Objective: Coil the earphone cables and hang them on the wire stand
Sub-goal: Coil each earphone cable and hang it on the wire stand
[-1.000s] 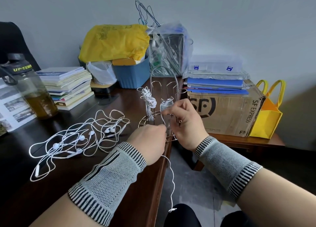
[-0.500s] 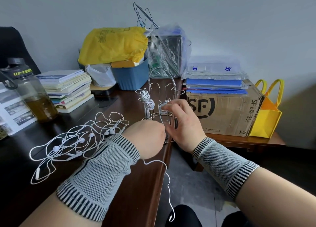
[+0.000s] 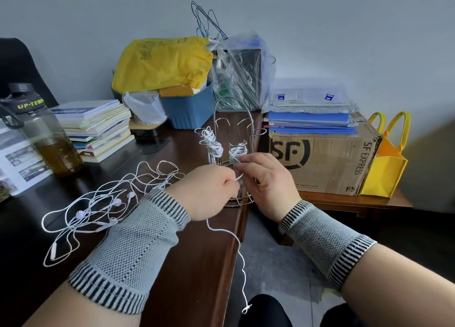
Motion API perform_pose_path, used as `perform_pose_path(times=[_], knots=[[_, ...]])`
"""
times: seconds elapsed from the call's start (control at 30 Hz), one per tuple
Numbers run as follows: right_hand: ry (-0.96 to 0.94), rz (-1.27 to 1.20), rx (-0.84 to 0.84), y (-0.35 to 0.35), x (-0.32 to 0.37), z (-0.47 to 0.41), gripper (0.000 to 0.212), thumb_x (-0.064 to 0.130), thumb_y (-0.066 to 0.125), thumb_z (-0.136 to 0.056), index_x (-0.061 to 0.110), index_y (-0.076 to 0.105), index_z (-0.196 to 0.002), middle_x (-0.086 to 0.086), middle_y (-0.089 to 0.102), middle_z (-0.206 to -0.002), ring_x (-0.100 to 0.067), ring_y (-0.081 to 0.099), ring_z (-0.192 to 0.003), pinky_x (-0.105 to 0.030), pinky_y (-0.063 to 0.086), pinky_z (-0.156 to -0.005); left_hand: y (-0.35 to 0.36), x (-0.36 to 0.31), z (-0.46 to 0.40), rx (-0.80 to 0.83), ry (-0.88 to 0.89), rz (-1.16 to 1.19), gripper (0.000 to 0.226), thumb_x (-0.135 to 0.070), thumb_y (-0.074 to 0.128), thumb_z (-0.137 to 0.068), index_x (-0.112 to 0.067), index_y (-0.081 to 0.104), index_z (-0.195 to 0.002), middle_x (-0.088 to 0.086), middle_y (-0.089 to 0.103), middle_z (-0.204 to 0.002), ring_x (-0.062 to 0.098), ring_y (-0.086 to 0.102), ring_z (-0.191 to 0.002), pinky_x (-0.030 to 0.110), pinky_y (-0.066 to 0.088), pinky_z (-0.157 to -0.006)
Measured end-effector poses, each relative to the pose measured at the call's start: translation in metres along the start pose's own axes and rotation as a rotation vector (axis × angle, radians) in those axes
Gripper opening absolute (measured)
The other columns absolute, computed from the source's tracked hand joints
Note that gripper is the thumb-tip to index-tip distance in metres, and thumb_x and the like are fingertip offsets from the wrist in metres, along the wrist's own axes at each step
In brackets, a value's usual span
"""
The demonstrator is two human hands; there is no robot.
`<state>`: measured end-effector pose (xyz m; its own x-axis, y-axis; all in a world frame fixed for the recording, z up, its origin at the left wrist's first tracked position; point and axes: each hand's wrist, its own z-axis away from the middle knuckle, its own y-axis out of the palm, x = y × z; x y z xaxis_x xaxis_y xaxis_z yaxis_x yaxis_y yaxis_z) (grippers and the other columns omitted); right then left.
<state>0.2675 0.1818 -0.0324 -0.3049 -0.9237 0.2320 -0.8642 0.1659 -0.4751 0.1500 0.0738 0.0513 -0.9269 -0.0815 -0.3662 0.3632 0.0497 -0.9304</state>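
My left hand (image 3: 209,191) pinches a white earphone cable (image 3: 240,257), and my right hand (image 3: 266,179) curls its fingertips round the same strand below a small coil (image 3: 237,152) on the wire stand (image 3: 234,134) at frame centre. The slack hangs past the desk edge (image 3: 236,228) over open floor. A finished coil (image 3: 211,144) sits just left on the stand. Loose earphones (image 3: 103,198) sprawl lower left; a cardboard box (image 3: 325,161) crowds the right.

Office, desk (image 3: 197,265), stacked books (image 3: 98,127), courier box (image 3: 327,164)
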Motion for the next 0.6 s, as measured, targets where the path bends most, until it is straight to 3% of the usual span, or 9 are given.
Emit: perform_pose_path(times=[0.1, 0.2, 0.27, 0.47, 0.6], knots=[[-0.013, 0.006, -0.019, -0.001, 0.000, 0.003, 0.025, 0.021, 0.054, -0.090, 0.011, 0.075, -0.098, -0.001, 0.072, -0.103, -0.020, 0.065, -0.096, -0.029, 0.052, -0.085, -0.001, 0.010, -0.003, -0.048, -0.086, 0.228, 0.032, -0.033, 0.049, -0.096, -0.015, 0.067, -0.077, -0.010, 0.047, -0.047, 0.006, 0.044, -0.049, 0.028, 0.037, -0.057], [-0.028, 0.032, -0.032, 0.000, 0.003, 0.005, 0.025, 0.021, 0.053, -0.089, 0.011, 0.075, -0.097, 0.000, 0.073, -0.101, -0.021, 0.065, -0.094, -0.029, 0.052, -0.083, 0.011, 0.015, -0.013, -0.330, -0.231, 0.534, 0.037, -0.044, 0.053, -0.093, -0.017, 0.074, -0.080, -0.011, 0.050, -0.044, 0.009, 0.048, -0.052, 0.027, 0.041, -0.059], [-0.034, 0.042, -0.045, 0.000, 0.006, 0.005, 0.025, 0.020, 0.053, -0.088, 0.011, 0.075, -0.097, 0.001, 0.073, -0.101, -0.022, 0.064, -0.093, -0.028, 0.052, -0.082, 0.023, 0.011, -0.020, -0.463, -0.284, 0.683, 0.028, -0.041, 0.061, -0.089, -0.019, 0.075, -0.079, -0.015, 0.051, -0.042, 0.005, 0.049, -0.050, 0.025, 0.041, -0.058], [-0.058, 0.048, 0.006, -0.001, 0.006, 0.004, 0.025, 0.017, 0.053, -0.087, 0.011, 0.075, -0.098, -0.001, 0.072, -0.102, -0.025, 0.064, -0.093, -0.029, 0.052, -0.083, 0.043, -0.002, -0.036, -0.550, -0.423, 1.019, 0.030, -0.028, 0.067, -0.087, -0.019, 0.070, -0.058, -0.008, 0.053, -0.043, 0.011, 0.046, -0.050, 0.026, 0.037, -0.053], [-0.063, 0.052, -0.002, -0.001, 0.006, 0.004, 0.025, 0.016, 0.053, -0.086, 0.011, 0.075, -0.097, -0.001, 0.073, -0.101, -0.026, 0.064, -0.093, -0.029, 0.052, -0.084, 0.049, -0.001, -0.042, -0.607, -0.422, 1.028, 0.034, -0.026, 0.068, -0.086, -0.018, 0.068, -0.053, -0.009, 0.048, -0.041, 0.012, 0.040, -0.045, 0.025, 0.034, -0.051]])
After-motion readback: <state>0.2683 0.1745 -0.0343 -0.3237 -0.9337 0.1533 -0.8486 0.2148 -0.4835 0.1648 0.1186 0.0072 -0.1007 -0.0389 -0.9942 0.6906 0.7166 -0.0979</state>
